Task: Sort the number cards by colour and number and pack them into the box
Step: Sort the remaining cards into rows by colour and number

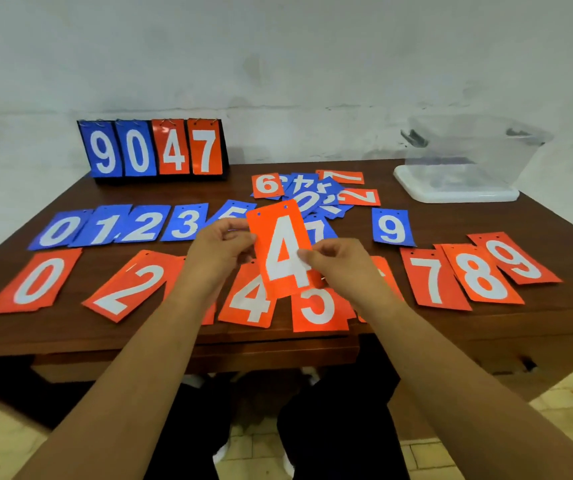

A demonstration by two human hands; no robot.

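Both hands hold an orange 4 card point(282, 237) upright above the table: my left hand point(221, 245) pinches its left edge, my right hand point(335, 261) its right edge. On the table a blue row shows 0 point(59, 230), 1, 2, 3 and a partly hidden 5, with a blue 9 point(392, 227) further right. Nearer me lies an orange row: 0 point(37, 281), 2, 4 point(248, 301), 5, then 7, 8, 9 point(517, 259). A mixed unsorted pile point(313, 192) lies behind the held card. The clear plastic box point(465, 157) stands at the back right.
A flip scoreboard point(155, 150) reading 9 0 4 7 stands at the back left against the wall. The box rests on its white lid point(416, 188). The brown wooden table point(486, 327) ends at a front edge just beyond the orange row.
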